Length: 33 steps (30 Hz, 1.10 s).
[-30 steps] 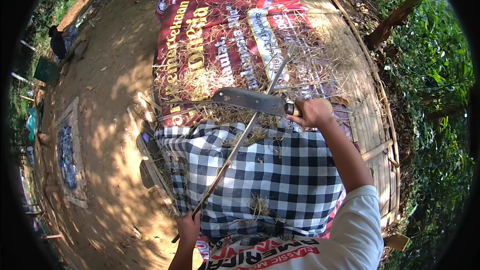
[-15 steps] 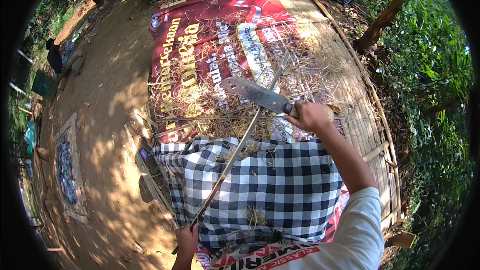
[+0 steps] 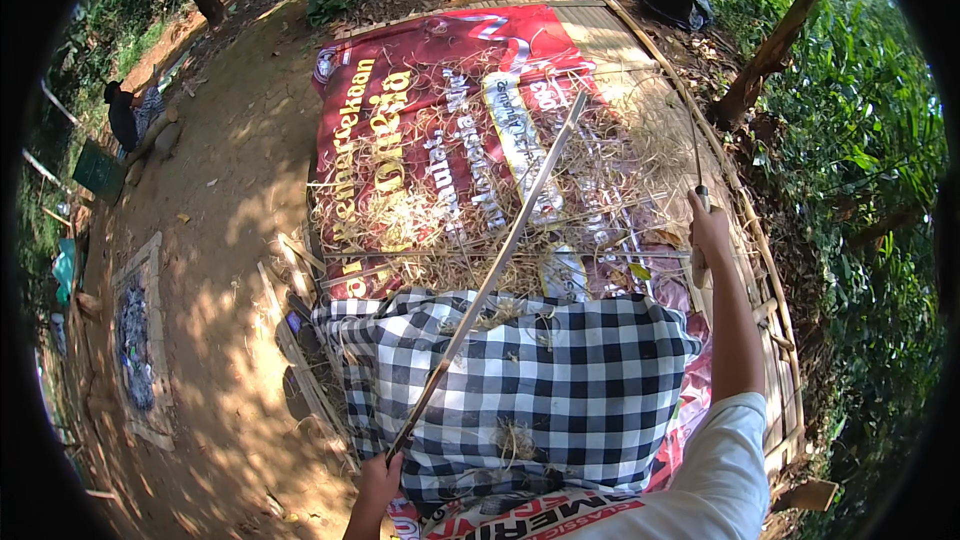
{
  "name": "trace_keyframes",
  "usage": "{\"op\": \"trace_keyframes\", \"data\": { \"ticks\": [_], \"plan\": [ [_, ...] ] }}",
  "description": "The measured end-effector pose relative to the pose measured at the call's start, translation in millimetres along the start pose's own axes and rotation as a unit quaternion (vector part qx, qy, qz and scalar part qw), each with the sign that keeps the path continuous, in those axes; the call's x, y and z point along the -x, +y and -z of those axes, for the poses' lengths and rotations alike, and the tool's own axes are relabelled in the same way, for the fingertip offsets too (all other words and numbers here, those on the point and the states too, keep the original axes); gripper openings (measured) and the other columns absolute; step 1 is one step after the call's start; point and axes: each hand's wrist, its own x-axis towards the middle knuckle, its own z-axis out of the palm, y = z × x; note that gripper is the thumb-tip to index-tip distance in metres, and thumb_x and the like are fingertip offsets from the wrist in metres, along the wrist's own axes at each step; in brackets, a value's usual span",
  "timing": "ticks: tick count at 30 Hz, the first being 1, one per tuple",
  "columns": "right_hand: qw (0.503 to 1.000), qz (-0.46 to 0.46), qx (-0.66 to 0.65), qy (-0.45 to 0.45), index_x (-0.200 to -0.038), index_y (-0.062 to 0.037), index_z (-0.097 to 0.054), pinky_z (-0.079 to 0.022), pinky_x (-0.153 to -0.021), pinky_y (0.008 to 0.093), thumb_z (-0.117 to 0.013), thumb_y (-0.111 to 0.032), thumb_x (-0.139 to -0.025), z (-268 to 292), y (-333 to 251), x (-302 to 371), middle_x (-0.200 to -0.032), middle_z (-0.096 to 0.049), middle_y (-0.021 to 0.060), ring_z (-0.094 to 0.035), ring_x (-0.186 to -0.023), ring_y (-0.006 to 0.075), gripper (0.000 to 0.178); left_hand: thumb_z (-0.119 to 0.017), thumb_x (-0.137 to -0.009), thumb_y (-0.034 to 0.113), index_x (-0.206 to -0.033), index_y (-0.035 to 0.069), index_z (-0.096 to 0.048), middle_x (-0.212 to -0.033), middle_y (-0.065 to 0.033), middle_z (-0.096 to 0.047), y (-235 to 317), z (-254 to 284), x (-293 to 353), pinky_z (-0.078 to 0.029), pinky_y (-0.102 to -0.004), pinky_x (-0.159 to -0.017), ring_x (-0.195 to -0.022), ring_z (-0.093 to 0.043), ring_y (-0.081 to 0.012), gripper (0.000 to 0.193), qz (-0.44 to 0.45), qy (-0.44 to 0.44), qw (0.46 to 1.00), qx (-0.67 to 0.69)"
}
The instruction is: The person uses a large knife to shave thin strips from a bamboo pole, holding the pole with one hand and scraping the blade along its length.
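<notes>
My left hand (image 3: 379, 480) is closed around the lower end of a long, thin bamboo strip (image 3: 497, 265). The strip slants up and away to the right, over my lap and the red banner. Off to the right, my right hand (image 3: 708, 230) grips the handle of a broad-bladed chopping knife (image 3: 694, 145). Its blade points away from me, seen nearly edge-on and apart from the strip. A black-and-white checked cloth (image 3: 570, 380) covers my lap, with a few curly shavings on it. Beyond it, many pale shavings (image 3: 410, 215) lie scattered across the banner (image 3: 345, 170).
The banner lies on a bamboo-slat platform (image 3: 640, 40) edged by a long pole. Split bamboo pieces (image 3: 300, 365) lie at its left. A framed ash pit (image 3: 135, 340) is in the dirt farther left. A person (image 3: 122, 120) sits at the far left. Dense plants border the right.
My right hand has swung the knife away from the strip, out to the right, turning its blade to point forward. My left hand still holds the strip.
</notes>
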Motion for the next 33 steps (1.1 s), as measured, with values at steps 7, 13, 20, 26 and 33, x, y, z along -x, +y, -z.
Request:
{"op": "trace_keyframes", "data": {
  "ticks": [7,13,20,26,33],
  "plan": [
    [0.991,0.045,-0.076,-0.097,-0.070,-0.0021,-0.056,-0.039,-0.041,0.0302,-0.067,-0.042,-0.088,14.8,3.9,78.2,-0.053,-0.052,0.0038,-0.051,-0.044,0.0123,0.045,-0.066,-0.091,0.028,-0.063,-0.002,-0.056,-0.048,-0.0041,-0.045,-11.7,7.3,1.5,-0.034,-0.0320,-0.046,-0.047,-0.039,-0.0103,0.042,0.051,-0.043,0.990,0.125],
    [0.962,0.158,-0.060,-0.216,-0.075,0.0017,-0.060,-0.039,-0.050,0.0316,-0.069,-0.033,-0.086,-18.3,-45.8,160.7,-0.057,-0.054,0.0041,-0.048,-0.053,0.0117,0.037,-0.047,-0.098,0.047,-0.066,0.005,-0.057,-0.055,-0.0001,-0.048,5.2,11.8,7.3,-0.038,-0.0298,-0.056,-0.055,-0.046,-0.0106,0.054,0.163,-0.087,0.968,0.167],
    [0.889,0.319,0.038,-0.327,-0.083,0.0031,-0.065,-0.050,-0.060,0.0450,-0.070,-0.050,-0.079,-66.0,-68.4,236.7,-0.061,-0.060,0.0225,-0.063,-0.062,0.0399,0.054,-0.057,-0.097,0.038,-0.082,-0.001,-0.064,-0.066,0.0012,-0.055,12.4,5.9,11.5,-0.040,-0.0266,-0.061,-0.066,-0.049,-0.0081,0.043,0.112,-0.057,0.967,0.223],
    [0.821,0.430,0.143,-0.348,-0.086,-0.0004,-0.063,-0.051,-0.059,0.0473,-0.061,-0.062,-0.081,-96.6,-58.3,262.8,-0.061,-0.062,0.0195,-0.063,-0.061,0.0386,0.062,-0.064,-0.093,0.037,-0.083,-0.001,-0.066,-0.058,0.0040,-0.051,10.8,11.4,9.9,-0.036,-0.0259,-0.046,-0.052,-0.044,-0.0045,0.040,0.133,-0.107,0.964,0.204],
    [0.801,0.450,0.172,-0.355,-0.089,-0.0019,-0.062,-0.051,-0.056,0.0459,-0.059,-0.063,-0.081,-101.6,-50.8,262.5,-0.060,-0.062,0.0176,-0.063,-0.059,0.0367,0.062,-0.063,-0.094,0.034,-0.075,-0.002,-0.060,-0.054,0.0013,-0.044,18.9,10.2,9.7,-0.034,-0.0294,-0.046,-0.052,-0.040,-0.0071,0.040,0.099,-0.096,0.979,0.147]
  ]
}}
